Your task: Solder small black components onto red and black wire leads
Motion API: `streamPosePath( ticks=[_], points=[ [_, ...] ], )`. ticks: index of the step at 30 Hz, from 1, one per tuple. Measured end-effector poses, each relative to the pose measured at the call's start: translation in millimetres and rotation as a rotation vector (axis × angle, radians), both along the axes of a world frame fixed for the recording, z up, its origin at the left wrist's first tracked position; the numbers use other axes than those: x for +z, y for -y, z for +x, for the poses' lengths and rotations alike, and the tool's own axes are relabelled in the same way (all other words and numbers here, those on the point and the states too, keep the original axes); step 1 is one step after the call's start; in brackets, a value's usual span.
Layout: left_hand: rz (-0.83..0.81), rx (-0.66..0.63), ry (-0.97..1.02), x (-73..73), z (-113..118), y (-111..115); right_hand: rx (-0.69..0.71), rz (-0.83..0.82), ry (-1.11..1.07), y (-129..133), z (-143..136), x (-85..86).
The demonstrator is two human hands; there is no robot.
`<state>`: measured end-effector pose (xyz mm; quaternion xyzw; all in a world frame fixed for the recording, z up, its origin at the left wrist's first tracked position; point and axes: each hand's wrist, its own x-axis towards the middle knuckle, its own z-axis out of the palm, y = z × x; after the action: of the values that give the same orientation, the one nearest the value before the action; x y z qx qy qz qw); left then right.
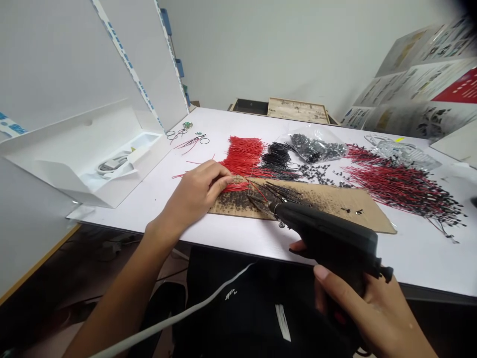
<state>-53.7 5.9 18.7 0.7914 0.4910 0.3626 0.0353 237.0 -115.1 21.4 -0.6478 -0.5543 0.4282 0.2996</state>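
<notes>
My right hand (372,308) is wrapped round the grip of a black soldering gun (328,228). The gun's metal tip points left, low over a scorched strip of brown cardboard (357,199). My left hand (201,191) is closed in a pinch at the cardboard's left end, on a thin wire that runs right toward the tip. Just beyond my left fingers lies a thick pile of red wires (244,154). Several black wires (281,191) rest on the cardboard near the tip, with more black wires (276,159) behind them.
A clear bag of small black parts (316,144) sits at the back, with loose ones in front. On the right spreads a heap of red and black wires with black ends (402,184). An open white box (89,184) stands left. A pale cable (186,311) crosses my lap.
</notes>
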Motion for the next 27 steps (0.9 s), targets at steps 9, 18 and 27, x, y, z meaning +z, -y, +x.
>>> streamPosePath(
  ticks=[9,18,27],
  points=[
    [-0.006,-0.011,0.004,-1.7,0,0,-0.025,-0.033,0.052,2,-3,10.2],
    [0.013,-0.035,0.012,-0.6,1,1,0.012,-0.099,0.042,-3,-2,22.6],
    [-0.021,-0.016,0.01,0.2,1,3,0.032,-0.066,0.027,-4,-4,24.7]
  ],
)
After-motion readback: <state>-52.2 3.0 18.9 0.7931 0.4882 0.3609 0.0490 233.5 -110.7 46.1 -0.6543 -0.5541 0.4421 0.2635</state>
